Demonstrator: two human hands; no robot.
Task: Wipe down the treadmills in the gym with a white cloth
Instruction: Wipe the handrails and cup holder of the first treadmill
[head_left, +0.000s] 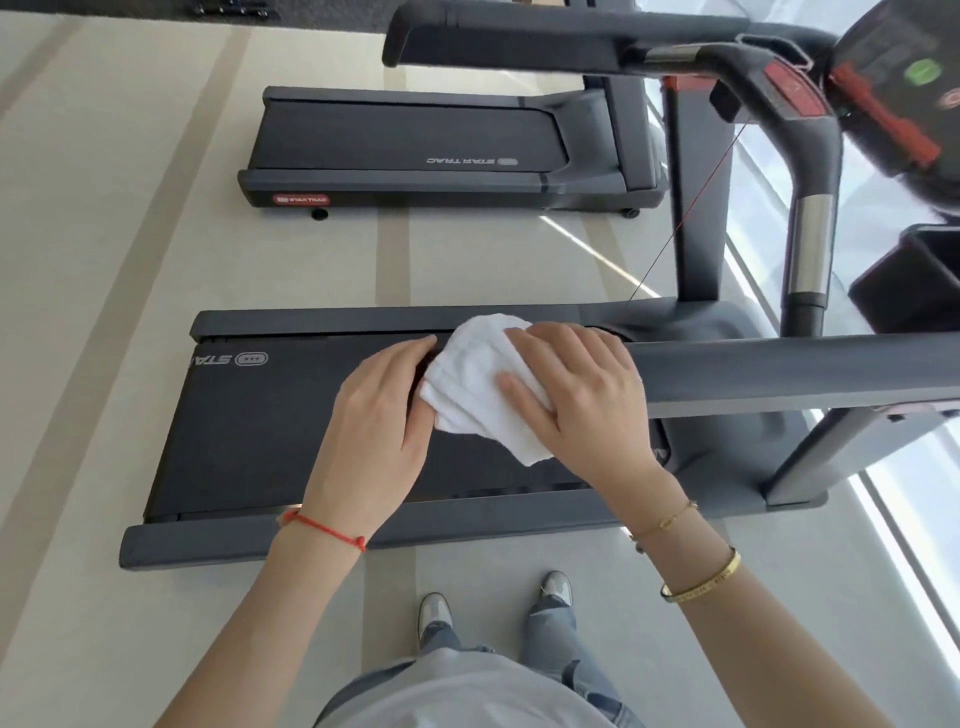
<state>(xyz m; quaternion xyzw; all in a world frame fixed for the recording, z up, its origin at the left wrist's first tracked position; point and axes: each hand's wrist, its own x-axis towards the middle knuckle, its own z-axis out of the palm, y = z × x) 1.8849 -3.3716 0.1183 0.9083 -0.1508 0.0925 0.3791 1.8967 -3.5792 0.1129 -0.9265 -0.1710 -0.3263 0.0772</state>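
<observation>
A folded white cloth (480, 384) lies over the left end of the near treadmill's grey handrail (779, 371). My right hand (582, 400) rests flat on the cloth with its fingers spread, pressing it to the rail. My left hand (384, 415) wraps the rail's end beside the cloth, its fingers curled out of sight under the cloth's left edge. Below my hands runs the dark belt of the near treadmill (249, 426). A second treadmill (405, 140) stands further off.
The console (904, 78) with red and green controls sits at the top right, above chrome-banded uprights (810, 249). A thin red safety cord (691, 208) hangs down. Pale striped floor (104, 260) surrounds the machines. A bright window strip runs along the right. My shoes (493, 603) stand before the deck.
</observation>
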